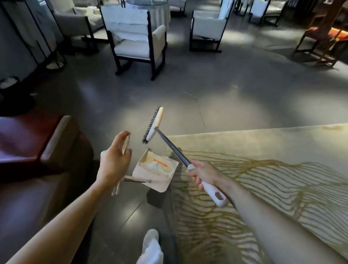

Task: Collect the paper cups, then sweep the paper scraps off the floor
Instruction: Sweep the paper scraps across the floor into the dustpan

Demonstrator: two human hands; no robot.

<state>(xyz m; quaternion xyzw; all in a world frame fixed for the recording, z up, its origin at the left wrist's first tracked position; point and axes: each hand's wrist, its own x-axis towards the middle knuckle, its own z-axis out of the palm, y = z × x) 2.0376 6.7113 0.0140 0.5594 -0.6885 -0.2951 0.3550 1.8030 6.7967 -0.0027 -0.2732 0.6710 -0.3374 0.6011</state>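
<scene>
Right hand [204, 174]: grip clenched on the white handle of the broom [175, 150]; dark shaft runs up-left to the brush head at centre frame, raised off the floor [231, 90].
Left hand [114, 161]: grip closed on the pale handle of the dustpan [155, 170], lower centre.
Dustpan: holds white paper scraps [155, 165]; hangs beside the edge of the patterned rug [267, 177].
Upper left: white armchair [137, 39].

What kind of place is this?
Probably a hotel lounge or restaurant seating area: groups of white cushioned armchairs, a round clothed table, and a large patterned rug.
</scene>
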